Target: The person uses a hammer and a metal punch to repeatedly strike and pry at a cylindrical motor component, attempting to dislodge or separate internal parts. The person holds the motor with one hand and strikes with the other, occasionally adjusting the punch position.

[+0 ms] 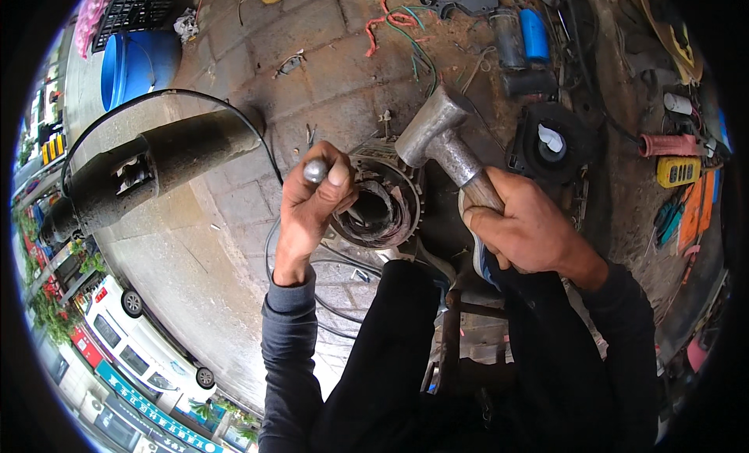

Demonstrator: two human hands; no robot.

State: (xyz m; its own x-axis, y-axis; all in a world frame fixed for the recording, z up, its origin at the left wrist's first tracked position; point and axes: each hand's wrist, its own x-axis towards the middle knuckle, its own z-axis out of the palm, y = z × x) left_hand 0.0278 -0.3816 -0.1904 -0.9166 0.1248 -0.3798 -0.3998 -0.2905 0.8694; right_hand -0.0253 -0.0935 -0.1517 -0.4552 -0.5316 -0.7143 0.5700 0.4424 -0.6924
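Note:
My left hand [310,199] is closed around a metal chisel or punch [315,170], its round struck end facing up; the lower end is mostly hidden by the hand. Just right of that hand stands an open round metal housing, like a motor stator [412,211], with dark, ragged material around its inner wall. My right hand [530,227] grips the wooden handle of a hammer [445,133]. The heavy steel head is raised above and to the right of the housing, apart from the chisel. Both my knees are on the near side of the housing.
A long dark metal cylinder [195,149] lies at left with a black cable arching over it. Behind it is a blue bucket [148,63]. Black motor parts [554,145], a blue cylinder [534,33] and a red-handled tool [669,145] crowd the right. Cables [331,328] trail near my left forearm.

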